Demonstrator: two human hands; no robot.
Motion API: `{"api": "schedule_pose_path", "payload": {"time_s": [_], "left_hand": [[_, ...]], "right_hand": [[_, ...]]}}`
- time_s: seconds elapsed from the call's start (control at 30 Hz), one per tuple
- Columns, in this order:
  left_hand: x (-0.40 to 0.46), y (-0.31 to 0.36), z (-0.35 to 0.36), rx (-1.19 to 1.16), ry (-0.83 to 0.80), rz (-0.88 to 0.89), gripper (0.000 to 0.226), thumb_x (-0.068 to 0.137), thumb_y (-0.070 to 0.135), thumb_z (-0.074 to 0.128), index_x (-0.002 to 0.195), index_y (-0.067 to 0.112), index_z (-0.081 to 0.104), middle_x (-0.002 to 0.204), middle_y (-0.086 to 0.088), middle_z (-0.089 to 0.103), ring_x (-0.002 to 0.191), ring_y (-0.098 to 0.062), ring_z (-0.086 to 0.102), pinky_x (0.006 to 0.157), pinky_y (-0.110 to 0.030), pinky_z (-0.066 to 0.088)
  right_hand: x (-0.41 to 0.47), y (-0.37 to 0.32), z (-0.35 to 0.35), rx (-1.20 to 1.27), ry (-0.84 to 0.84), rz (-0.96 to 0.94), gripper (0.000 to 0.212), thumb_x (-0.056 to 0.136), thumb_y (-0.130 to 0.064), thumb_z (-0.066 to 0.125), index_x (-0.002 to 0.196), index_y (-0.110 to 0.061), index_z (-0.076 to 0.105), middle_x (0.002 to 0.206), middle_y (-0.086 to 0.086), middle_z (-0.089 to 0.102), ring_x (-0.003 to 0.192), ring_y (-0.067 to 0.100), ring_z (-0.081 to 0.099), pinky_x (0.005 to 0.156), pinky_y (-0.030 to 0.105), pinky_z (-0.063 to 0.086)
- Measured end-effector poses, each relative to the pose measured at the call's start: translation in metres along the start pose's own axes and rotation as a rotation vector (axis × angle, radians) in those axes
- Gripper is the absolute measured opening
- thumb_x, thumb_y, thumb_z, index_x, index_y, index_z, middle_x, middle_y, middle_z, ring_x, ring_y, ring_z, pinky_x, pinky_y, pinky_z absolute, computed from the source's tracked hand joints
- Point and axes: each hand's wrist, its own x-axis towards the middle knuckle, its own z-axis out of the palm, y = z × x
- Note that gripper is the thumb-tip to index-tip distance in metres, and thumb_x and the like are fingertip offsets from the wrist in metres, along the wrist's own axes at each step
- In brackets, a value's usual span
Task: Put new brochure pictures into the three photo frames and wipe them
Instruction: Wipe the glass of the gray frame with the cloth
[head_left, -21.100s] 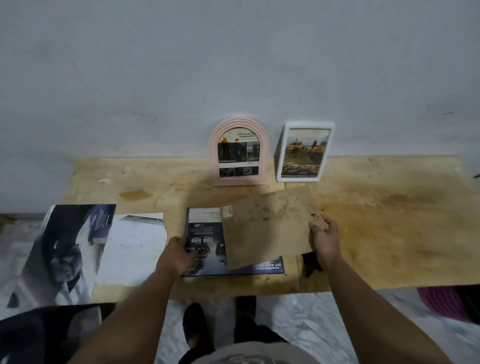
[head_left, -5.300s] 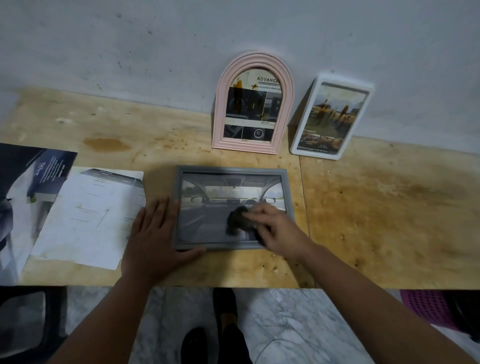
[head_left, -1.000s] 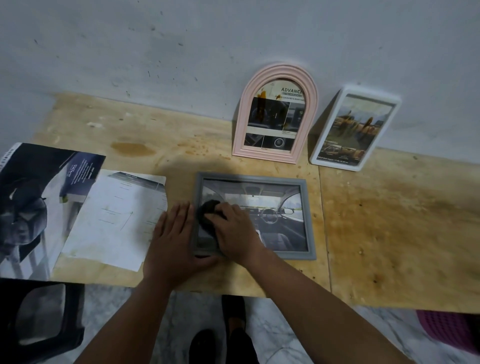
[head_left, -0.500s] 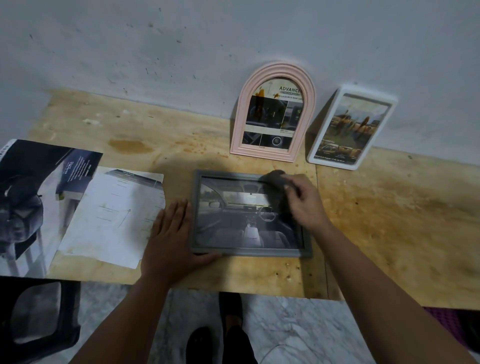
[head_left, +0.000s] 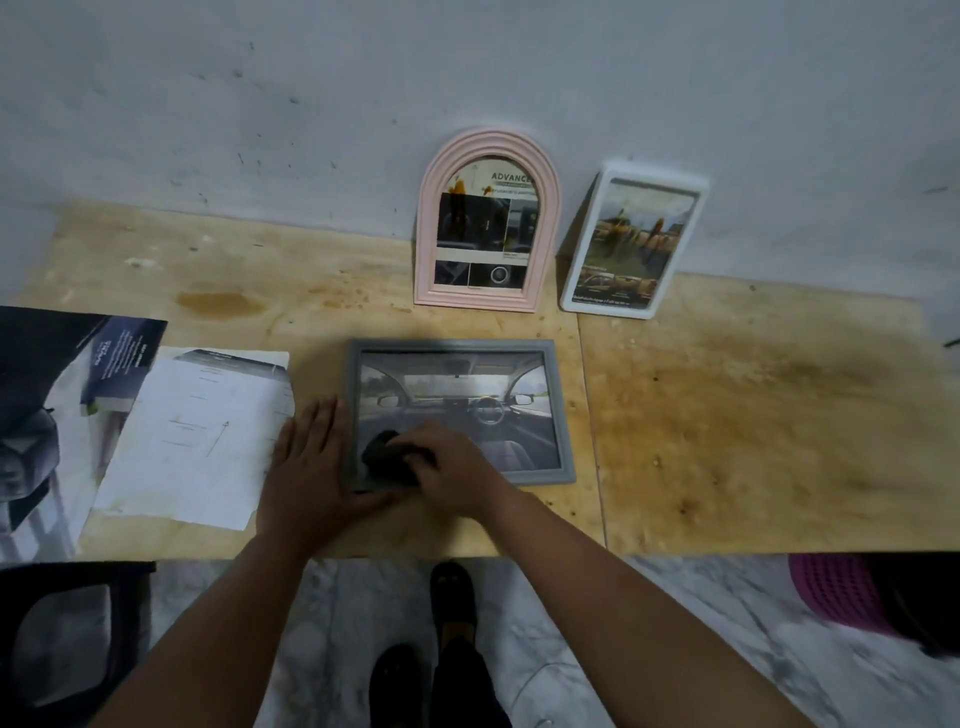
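A grey photo frame (head_left: 558, 410) lies flat on the wooden table (head_left: 753, 415), showing a car-interior picture. My right hand (head_left: 449, 465) grips a black cloth (head_left: 382, 457) pressed on the glass at the frame's near left corner. My left hand (head_left: 311, 467) lies flat on the table with straight fingers, against the frame's left edge, thumb along its near edge. A pink arched frame (head_left: 488, 223) and a white frame (head_left: 631, 244), each with a brochure picture, lean against the wall behind.
A torn white brochure page (head_left: 192, 436) and a dark brochure (head_left: 62, 395) lie left of my hands. A black chair (head_left: 62, 644) stands under the table's left end and a pink basket (head_left: 836, 592) at the lower right.
My right hand has swept the cloth from the frame's far right corner back to its near left corner. My left hand stays against the frame's left edge.
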Motion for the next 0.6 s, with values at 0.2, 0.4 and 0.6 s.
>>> {"api": "schedule_pose_path", "payload": {"time_s": [0.2,0.4,0.6], "left_hand": [[0.009,0.011,-0.023,0.123,-0.119,-0.021,0.141,0.065,0.106,0.027,0.160,0.001,0.021,0.165,-0.024,0.027,0.154,-0.042,0.020,0.124,-0.061,0.014],[0.018,0.025,-0.039,0.209,-0.266,-0.096,0.144,0.061,0.104,0.028,0.162,0.005,0.001,0.171,-0.018,0.006,0.158,-0.036,-0.003,0.128,-0.053,0.004],[0.026,0.032,-0.046,0.198,-0.383,-0.156,0.149,0.059,0.105,0.037,0.162,0.004,0.000,0.170,-0.020,0.008,0.157,-0.037,0.007,0.126,-0.051,0.016]], "right_hand": [[-0.085,0.034,-0.092,0.545,0.525,0.554,0.024,0.104,-0.008,0.051,0.111,-0.020,0.071,0.111,0.004,0.072,0.112,0.025,0.065,0.079,0.015,0.054],[-0.134,0.078,-0.180,0.785,0.680,0.842,0.020,0.108,-0.009,0.045,0.113,-0.008,0.065,0.089,0.000,0.066,0.081,0.016,0.063,0.059,0.017,0.053],[-0.126,0.113,-0.184,0.473,0.595,0.909,0.021,0.108,-0.019,0.047,0.109,-0.011,0.067,0.098,0.013,0.068,0.093,0.036,0.068,0.071,0.032,0.053]]}}
